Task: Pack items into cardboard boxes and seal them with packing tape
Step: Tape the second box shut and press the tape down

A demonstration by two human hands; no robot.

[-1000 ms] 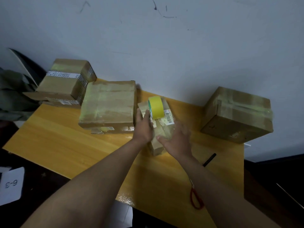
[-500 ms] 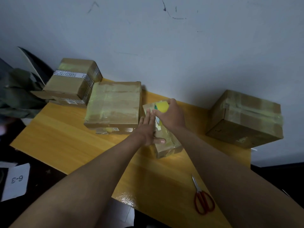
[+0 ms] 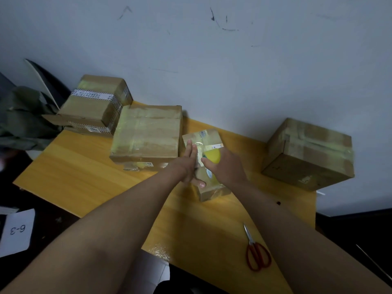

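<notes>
Lying nearest, at the lower right of the frame, red-handled scissors (image 3: 257,254) rest on the yellow bench (image 3: 84,179), well apart from the work and untouched. Past them, at the centre, a small cardboard box (image 3: 209,190) sits on the bench with both hands on its top. The left hand (image 3: 189,161) lies flat, fingers straight and together, pressing the top down along its left side, the thumb hooked over the near edge. The right hand (image 3: 226,166) is curled round a yellow roll of packing tape (image 3: 212,156), holding it against the box top, where glossy tape already shows beside a printed label. The step looks like running a strip along the top seam.

The box seems light and fairly stiff, though its thin walls would likely give under hard pressure, so a flat palm on top suits it better than a squeeze at the sides. The taped surface is probably slick. The roll is best gripped across its width so that it can turn.

Just left of the small box, touching or nearly so, stands a larger taped box (image 3: 147,134). Behind that, at the upper left, is a box with printed tape (image 3: 95,105), and at the right edge another taped box (image 3: 307,153), all against the wall.
</notes>
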